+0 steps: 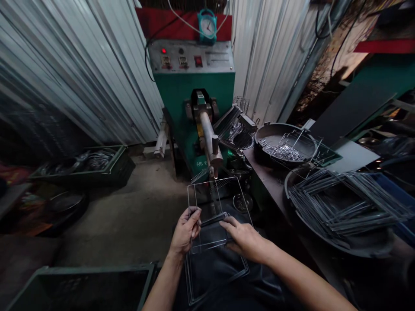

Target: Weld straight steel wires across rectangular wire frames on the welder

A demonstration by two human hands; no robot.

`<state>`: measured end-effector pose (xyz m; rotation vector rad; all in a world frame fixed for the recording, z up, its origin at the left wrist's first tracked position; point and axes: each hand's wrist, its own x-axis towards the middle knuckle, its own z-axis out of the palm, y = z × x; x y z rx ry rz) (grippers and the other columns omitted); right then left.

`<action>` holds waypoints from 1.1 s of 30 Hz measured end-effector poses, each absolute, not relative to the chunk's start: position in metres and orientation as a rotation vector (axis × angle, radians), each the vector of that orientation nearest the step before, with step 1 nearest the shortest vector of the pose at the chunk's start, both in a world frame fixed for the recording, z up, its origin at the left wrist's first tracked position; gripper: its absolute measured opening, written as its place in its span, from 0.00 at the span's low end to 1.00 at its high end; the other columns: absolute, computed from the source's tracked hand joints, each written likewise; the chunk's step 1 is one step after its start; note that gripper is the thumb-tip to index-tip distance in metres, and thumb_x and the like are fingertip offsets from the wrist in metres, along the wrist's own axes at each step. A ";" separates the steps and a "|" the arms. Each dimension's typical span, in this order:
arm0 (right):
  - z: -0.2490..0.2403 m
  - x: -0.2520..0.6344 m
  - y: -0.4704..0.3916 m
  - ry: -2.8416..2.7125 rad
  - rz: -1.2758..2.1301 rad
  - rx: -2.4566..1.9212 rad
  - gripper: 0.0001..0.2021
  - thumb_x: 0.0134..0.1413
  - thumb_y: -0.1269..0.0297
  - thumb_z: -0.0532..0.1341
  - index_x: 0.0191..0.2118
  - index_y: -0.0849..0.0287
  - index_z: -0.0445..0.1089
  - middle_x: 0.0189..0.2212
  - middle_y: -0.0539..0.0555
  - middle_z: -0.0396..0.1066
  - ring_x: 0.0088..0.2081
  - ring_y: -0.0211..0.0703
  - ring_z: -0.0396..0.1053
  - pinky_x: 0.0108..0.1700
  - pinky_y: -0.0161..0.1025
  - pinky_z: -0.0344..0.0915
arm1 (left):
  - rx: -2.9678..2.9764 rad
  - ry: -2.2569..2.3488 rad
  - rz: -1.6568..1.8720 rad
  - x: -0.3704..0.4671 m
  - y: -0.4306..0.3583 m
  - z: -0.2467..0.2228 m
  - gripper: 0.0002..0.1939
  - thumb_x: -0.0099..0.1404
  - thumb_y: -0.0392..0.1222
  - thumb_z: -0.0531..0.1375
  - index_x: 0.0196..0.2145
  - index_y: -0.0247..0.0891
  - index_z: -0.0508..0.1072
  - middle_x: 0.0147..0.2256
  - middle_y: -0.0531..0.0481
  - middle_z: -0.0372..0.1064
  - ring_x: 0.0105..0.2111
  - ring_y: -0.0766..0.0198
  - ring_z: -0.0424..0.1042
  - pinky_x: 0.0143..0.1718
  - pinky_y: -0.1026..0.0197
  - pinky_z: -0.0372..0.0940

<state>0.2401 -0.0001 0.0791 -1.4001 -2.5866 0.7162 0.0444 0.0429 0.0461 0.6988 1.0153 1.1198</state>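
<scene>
Head view: at the welding-type machine, with both hands on wire

Across the far side, a corrugated wall (87,56). Before it at far centre, a green machine (175,88) with a metal arm (205,125) reaching nearer. At near left, a green crate (97,269). To the right, a near basin (343,252) heaped with bent wire rectangles (350,203); beyond it, a far basin (256,142) with small wire pieces.

At near centre, just beyond the lap, a wire frame (244,201), with its far edge close to the arm's tip; cannot tell whether touching. Below, more wire outlines (187,280) over dark cloth (266,285).

Seems, by judgement, to be at a positioning step, with frame and tip brought together. Calls next for a firm left pinch, a level far edge and fingers well clear of the tip.

Left hand (182,233) closed in a pinch on the frame's left side, thumb uppermost, forearm rising from the near edge. Right hand (244,241) partly open, palm down, forearm slanting in from near right, fingertips at the wires near the middle; cannot tell whether gripping. Smallest of all, a bright spot (215,177) at the tip.
</scene>
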 end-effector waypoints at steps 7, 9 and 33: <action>0.083 0.241 0.004 -2.628 0.680 -1.410 0.30 0.48 0.69 0.57 0.58 0.58 0.47 0.54 0.60 0.52 0.47 0.47 0.62 0.45 0.41 0.61 | 0.714 1.001 1.121 0.047 0.048 0.043 0.16 0.49 0.48 0.62 0.31 0.37 0.64 0.16 0.60 0.61 0.07 0.81 0.47 0.08 0.75 0.45; 0.084 0.240 0.004 -2.642 0.660 -1.413 0.30 0.48 0.68 0.57 0.58 0.58 0.47 0.54 0.61 0.52 0.46 0.48 0.63 0.43 0.41 0.62 | 0.712 0.998 1.123 0.047 0.048 0.044 0.16 0.49 0.48 0.62 0.31 0.37 0.64 0.16 0.61 0.61 0.07 0.81 0.47 0.08 0.75 0.45; 0.083 0.248 0.008 -2.520 0.715 -1.303 0.34 0.45 0.65 0.62 0.58 0.55 0.48 0.54 0.59 0.54 0.48 0.49 0.61 0.45 0.41 0.62 | 0.731 1.056 1.134 0.050 0.051 0.045 0.16 0.50 0.48 0.61 0.32 0.38 0.63 0.16 0.60 0.62 0.08 0.81 0.48 0.11 0.75 0.48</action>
